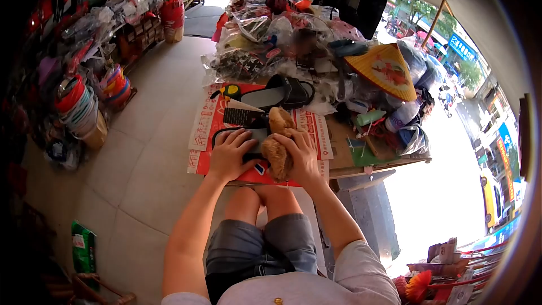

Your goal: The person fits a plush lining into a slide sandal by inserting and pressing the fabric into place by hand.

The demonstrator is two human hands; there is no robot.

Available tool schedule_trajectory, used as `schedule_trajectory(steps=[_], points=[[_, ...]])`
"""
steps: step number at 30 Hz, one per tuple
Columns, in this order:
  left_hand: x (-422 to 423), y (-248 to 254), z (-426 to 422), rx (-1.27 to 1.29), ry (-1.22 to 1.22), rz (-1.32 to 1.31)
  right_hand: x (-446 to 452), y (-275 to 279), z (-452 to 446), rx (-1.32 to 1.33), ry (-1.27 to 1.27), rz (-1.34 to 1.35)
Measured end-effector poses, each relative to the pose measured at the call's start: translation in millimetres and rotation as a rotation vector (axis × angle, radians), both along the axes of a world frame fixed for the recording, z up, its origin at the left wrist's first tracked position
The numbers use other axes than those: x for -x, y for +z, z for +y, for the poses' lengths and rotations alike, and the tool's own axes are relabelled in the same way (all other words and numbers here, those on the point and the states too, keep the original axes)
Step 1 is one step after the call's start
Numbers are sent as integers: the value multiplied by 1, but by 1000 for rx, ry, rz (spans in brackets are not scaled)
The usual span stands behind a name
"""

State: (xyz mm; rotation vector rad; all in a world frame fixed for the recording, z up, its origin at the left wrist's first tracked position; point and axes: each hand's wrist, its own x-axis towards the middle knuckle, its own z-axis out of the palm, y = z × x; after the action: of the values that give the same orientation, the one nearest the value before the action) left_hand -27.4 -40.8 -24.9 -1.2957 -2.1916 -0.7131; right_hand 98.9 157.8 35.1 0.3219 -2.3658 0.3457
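Observation:
A dark slipper sole [258, 135] lies on a red and white printed sheet [199, 147] at the table's near edge. My left hand [230, 153] rests on its left end, fingers spread. Brown fluffy material [278, 155] crosses the right end, and my right hand [299, 155] grips it with bent fingers. Just behind lies a second slipper [276, 95], black with a grey insole. A yellow and black round object [230, 91] sits at the sheet's back left, beside a patterned dark piece [244, 116].
Plastic-wrapped goods [265, 28] cover the table behind, with a yellow conical hat [384, 70] at the right. Stacked buckets [82, 107] stand on the left floor, and a green bag [83, 248] lies lower left. A street shows at the right.

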Motion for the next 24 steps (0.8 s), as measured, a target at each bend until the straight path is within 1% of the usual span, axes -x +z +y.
schedule_trajectory(steps=[2, 4, 5, 6, 7, 9, 10, 12, 13, 14, 16, 18, 19, 20, 22, 24], points=[[-2, -1, -1, -2, -8, -21, -9, -8, 9, 58, -49, 8], [-2, 1, -1, -4, -8, -11, -25, -10, 28, 75, -73, -59], [-1, 3, 0, -11, -7, -12, -29, -15, 41, 94, -144, -75], [-3, 4, 0, 0, 0, -15, -26, -8, 46, 111, -214, -88], [-4, 3, 0, 12, 4, -24, -21, -2, 51, 101, -216, -91], [-3, 2, 1, -2, -3, -35, -16, 16, 52, 208, -167, 74], [-3, 1, 2, -11, -5, -39, -13, 26, 44, 202, -179, 61], [-5, -2, 2, -4, -5, -42, 2, 37, 19, 300, -120, 33], [-6, -2, 2, -4, -3, -44, 10, 34, 10, 298, -59, -21], [-6, -2, 2, -2, -1, -40, 22, 26, 7, 219, -8, -90], [-5, -4, 1, -8, -22, -37, 40, -3, 4, 226, -52, -92], [-4, -4, 1, -5, -37, -43, 42, -33, 26, 545, -64, -72], [-5, -5, 1, -16, -43, -51, 39, -29, 23, 662, -208, -157], [-4, -5, 1, -8, -55, -49, 34, -27, 15, 999, -198, -141], [-3, -5, 2, -26, -66, -61, 27, -36, 32, 743, -352, -89], [-3, -5, 1, -41, -77, -67, 24, -50, 41, 724, -374, -39]])
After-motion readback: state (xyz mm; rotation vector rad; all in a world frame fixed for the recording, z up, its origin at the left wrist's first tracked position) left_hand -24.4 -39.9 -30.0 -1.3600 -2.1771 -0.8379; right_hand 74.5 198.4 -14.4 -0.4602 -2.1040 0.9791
